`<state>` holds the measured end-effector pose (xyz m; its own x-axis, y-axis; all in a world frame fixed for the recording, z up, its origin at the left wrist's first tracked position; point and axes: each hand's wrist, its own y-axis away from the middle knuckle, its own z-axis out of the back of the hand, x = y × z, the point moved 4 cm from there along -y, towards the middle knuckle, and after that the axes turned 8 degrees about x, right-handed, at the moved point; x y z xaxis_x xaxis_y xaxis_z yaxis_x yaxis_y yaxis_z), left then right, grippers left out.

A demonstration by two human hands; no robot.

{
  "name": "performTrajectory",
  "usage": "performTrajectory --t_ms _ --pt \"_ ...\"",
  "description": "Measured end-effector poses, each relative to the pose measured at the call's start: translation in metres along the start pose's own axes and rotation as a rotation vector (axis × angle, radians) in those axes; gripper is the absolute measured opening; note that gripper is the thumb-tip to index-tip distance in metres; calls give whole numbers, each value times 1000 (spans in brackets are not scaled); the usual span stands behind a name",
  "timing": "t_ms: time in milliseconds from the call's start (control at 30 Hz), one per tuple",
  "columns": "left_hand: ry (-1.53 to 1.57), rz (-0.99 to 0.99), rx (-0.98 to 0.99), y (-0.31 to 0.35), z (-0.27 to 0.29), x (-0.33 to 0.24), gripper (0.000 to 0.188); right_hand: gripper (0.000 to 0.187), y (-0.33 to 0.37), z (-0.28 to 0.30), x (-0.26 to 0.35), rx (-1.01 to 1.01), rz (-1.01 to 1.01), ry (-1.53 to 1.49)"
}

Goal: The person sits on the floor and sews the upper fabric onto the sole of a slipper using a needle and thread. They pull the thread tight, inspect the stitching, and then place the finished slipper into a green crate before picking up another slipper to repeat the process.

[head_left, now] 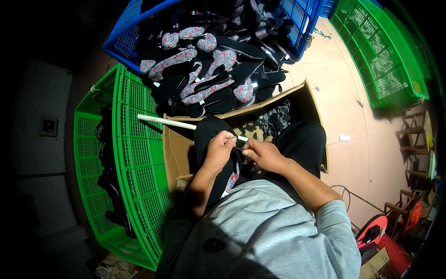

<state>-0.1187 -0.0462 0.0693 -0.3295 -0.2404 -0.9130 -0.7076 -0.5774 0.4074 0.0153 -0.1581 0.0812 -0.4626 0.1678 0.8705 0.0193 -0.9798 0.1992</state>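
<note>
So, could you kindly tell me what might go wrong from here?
The white rod sticks out well to the left, overlapping the green crate in this view, so its end might knock against the crate if it swings. The heap of black and floral pieces comes right up by the cardboard box; a loose piece could perhaps slide in among the patterned cloth scraps there.

Bright pinkish floor (pixel 346 162) at right, shadowed grey wall (pixel 44 100) at left
</note>
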Motion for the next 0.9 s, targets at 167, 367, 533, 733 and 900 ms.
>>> performTrajectory --t_ms 167,367,533,733,900 --pt "6 5 3 -2 1 3 5 26 1 -6 -5 -43 -5 -81" --pt "10 -12 -7 -6 2 8 5 18 5 -18 -13 -86 -26 -327" --pt "-157 -120 -56 -7 -2 5 3 11 9 -59 -58 -183 50 -993" --pt "-461 -371 -123 -3 -10 -27 7 15 20 -67 -60 -86 -86 -1136" --pt "-473 -419 -125 -9 -15 -40 12 16 21 -64 -53 -61 -82 -1122"
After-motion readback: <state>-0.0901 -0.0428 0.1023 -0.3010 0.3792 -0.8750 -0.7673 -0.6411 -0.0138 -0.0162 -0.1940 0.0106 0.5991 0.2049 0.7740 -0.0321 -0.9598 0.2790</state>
